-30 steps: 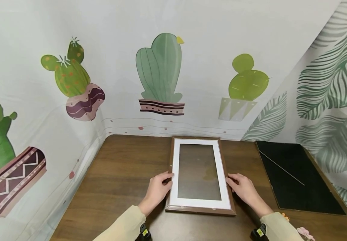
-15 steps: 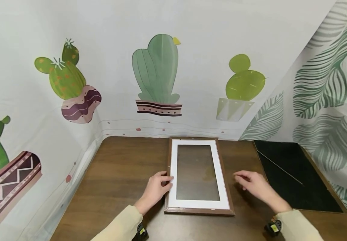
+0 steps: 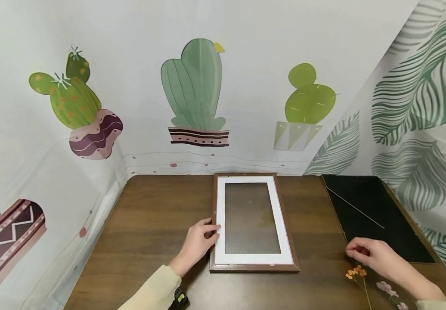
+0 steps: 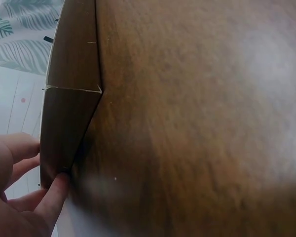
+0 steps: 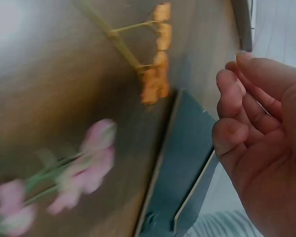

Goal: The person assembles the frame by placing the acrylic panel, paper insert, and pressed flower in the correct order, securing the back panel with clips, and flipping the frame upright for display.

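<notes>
A brown picture frame (image 3: pixel 254 268) with a white mat border lies on the wooden table, its mat window showing a dull grey pane. My left hand (image 3: pixel 196 243) grips the left side of this frame; the left wrist view shows its fingers (image 4: pixel 54 197) against the frame's outer side (image 4: pixel 69 113). Out to the right, my right hand (image 3: pixel 378 258) hovers with loosely curled fingers, holding nothing. Just below it are orange flowers (image 3: pixel 356 272) on a thin stem and pink flowers (image 3: pixel 386 288), both clearer in the right wrist view.
A black backing board (image 3: pixel 385 245) lies at the table's right, with a thin rod (image 3: pixel 356 207) across it. Behind the wooden table (image 3: pixel 157 206) hangs a white cloth (image 3: pixel 137 86) printed with cacti and leaves.
My right hand has let go of the frame's right side and moved right, over towards the flowers and board. The left hand stays on the frame.
</notes>
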Demonstrator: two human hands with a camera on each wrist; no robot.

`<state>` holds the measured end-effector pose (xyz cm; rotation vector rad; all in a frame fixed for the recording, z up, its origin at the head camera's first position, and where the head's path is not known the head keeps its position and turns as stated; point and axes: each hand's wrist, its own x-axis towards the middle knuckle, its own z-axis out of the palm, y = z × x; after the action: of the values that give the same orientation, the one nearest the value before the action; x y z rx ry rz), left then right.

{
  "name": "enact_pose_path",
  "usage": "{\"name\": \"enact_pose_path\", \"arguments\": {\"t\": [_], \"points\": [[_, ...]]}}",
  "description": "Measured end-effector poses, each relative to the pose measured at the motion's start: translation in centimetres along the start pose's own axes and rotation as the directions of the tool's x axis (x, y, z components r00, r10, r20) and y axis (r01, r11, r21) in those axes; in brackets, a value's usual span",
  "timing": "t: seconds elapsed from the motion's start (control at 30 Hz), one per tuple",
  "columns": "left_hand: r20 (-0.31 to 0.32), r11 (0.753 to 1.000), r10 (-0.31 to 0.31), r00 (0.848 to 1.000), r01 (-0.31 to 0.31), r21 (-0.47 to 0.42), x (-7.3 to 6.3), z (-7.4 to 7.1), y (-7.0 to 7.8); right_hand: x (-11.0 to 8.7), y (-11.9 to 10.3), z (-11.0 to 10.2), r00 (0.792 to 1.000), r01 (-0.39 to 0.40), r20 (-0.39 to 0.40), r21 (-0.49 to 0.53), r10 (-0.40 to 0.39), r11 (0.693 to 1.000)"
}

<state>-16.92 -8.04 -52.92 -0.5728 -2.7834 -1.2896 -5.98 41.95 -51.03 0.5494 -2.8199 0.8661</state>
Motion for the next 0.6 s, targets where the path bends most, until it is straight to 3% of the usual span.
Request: {"name": "enact_pose_path", "arguments": {"t": [0.1,0.23,0.43,0.6], "points": [[0.008,1.0,-0.007,1.0,0.007,0.001,-0.2,0.1,-0.1,-1.5,0.2,0.1,1.0,0.027,-0.005,0.009,-0.027,1.0],[0.013,1.0,-0.02,1.0,0.02,-0.006,-0.2,0.1,-0.2,-3.4,0.1,-0.1,0.999,-0.036,0.034,0.035,0.035,0.999],[0.01,1.0,-0.019,1.0,0.019,-0.009,-0.2,0.0,-0.1,-6.0,0.6,-0.5,0.978,-0.129,0.174,0.044,0.119,0.991],[0.01,1.0,-0.012,1.0,0.012,-0.01,-0.3,0.0,-0.2,-7.2,0.9,0.4,0.973,-0.102,0.21,0.038,0.092,0.994]]}}
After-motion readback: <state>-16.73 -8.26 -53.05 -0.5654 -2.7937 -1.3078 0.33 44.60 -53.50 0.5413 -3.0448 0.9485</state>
